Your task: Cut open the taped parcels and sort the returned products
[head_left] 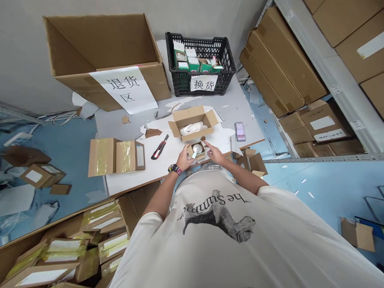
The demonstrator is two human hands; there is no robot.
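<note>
A small cardboard box (pixel 190 151) stands at the table's front edge with its top open, and a round silvery-lidded item (pixel 197 149) sits inside it. My left hand (pixel 184 159) grips this box by its left side. Close to the box's right side is my right hand (pixel 215 153), its index finger stretched out; whether it touches the box I cannot tell. Just behind lies a larger opened carton (pixel 189 115) with white wrapping (pixel 192 128) inside. To the left, a red and black box cutter (pixel 160 147) rests on the table.
Two taped cartons (pixel 102 157) stand at the table's left. At the back are a large cardboard box (pixel 111 80) with a paper sign and a black crate (pixel 198 86) holding several green-white boxes. A phone (pixel 240 132) lies right. Shelves (pixel 327 60) with cartons flank the right side.
</note>
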